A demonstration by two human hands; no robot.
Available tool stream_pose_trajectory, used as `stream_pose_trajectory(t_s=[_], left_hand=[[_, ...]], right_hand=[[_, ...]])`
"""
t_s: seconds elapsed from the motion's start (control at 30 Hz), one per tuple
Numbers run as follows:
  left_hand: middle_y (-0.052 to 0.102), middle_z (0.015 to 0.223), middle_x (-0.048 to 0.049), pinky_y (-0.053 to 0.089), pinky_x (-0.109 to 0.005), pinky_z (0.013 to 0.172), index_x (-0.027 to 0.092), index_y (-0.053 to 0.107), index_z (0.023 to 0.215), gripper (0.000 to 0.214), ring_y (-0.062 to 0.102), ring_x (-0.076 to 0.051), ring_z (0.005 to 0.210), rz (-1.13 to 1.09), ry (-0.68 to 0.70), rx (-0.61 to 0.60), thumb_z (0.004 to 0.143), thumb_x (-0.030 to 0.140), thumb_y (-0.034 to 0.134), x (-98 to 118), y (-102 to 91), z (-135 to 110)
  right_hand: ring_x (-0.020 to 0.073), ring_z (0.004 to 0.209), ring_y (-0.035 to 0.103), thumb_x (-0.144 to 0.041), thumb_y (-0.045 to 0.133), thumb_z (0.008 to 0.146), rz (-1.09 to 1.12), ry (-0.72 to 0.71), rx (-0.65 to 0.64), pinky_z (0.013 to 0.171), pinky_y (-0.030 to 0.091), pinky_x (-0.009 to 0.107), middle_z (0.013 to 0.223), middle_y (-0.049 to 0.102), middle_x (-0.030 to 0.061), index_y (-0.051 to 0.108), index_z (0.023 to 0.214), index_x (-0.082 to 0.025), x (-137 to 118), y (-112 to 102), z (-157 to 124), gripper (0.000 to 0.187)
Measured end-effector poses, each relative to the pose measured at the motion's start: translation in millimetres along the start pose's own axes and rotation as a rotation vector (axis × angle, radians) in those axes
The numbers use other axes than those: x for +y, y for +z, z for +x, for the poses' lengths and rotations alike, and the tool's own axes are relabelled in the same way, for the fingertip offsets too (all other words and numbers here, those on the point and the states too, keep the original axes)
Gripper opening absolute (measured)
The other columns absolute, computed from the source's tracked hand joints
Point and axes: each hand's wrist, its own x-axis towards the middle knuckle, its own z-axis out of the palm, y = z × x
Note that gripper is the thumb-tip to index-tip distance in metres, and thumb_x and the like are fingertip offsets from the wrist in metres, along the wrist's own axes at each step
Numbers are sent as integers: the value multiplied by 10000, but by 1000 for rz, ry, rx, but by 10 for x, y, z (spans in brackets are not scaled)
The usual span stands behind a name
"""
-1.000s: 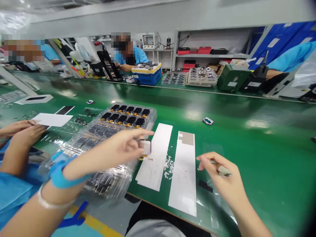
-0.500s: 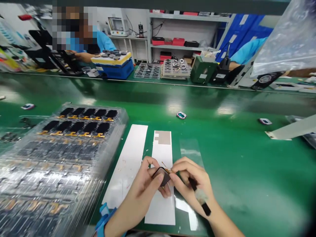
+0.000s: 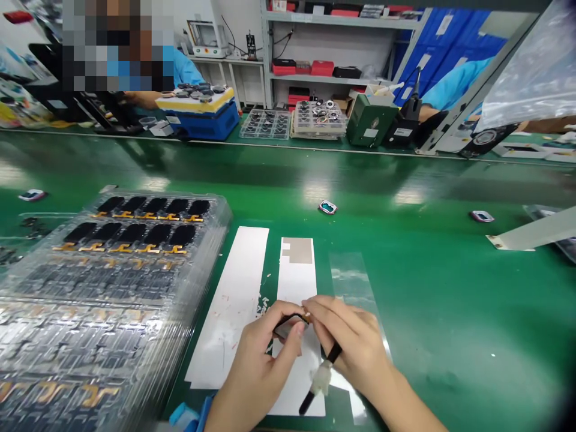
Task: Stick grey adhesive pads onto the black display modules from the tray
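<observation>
Left hand (image 3: 258,360): thumb and fingers pinch a small black module (image 3: 288,325); blue wristband (image 3: 186,417) at the wrist.
Right hand (image 3: 355,342): curled around a black-handled tool (image 3: 333,354), its shaft wrapped in white; fingertips reach the module's right edge.
Hands: together, both clamped on the module.
Module: held over the right paper strip (image 3: 297,282), near its lower half; a small gold tab shows at one edge.
Beside the hands: left paper strip (image 3: 229,300); clear film (image 3: 351,282) to the right, partly under the right hand.
Left of the strips: stacked clear plastic trays (image 3: 135,264) of black modules with gold flex tails.
Surface: green (image 3: 450,294); small framed parts (image 3: 327,207) lie scattered on it.
Far side: a co-worker's hand (image 3: 135,99) beside a blue case (image 3: 198,120); shelves (image 3: 315,71) behind.
</observation>
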Motion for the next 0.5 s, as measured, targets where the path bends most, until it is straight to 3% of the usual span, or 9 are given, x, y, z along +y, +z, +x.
stream_pose_trajectory(t_s=[0.07, 0.27, 0.5], left_hand=[[555, 654, 34, 455, -229, 577, 217, 578, 985, 114, 559, -129, 581, 9, -2, 43, 974, 257, 472, -15, 1, -22], [574, 633, 36, 465, -225, 543, 216, 584, 971, 107, 573, -137, 547, 6, -27, 78, 955, 254, 485, -53, -1, -11], [587, 668, 34, 467, -230, 590, 224, 564, 988, 107, 591, -144, 586, 189, 67, 72, 955, 204, 464, -104, -7, -15]], right_hand=[[171, 770, 700, -41, 503, 922, -6, -9, -36, 590, 581, 286, 981, 713, 106, 606, 1138, -130, -4, 5, 4, 256], [166, 742, 697, -65, 601, 892, -76, -11, 60, 589, 578, 276, 898, 715, 88, 629, 1066, -130, -55, 31, -1, 189], [177, 762, 698, -48, 493, 936, -193, -60, -89, 592, 552, 287, 986, 714, 116, 590, 1144, -100, -19, 114, -72, 235]])
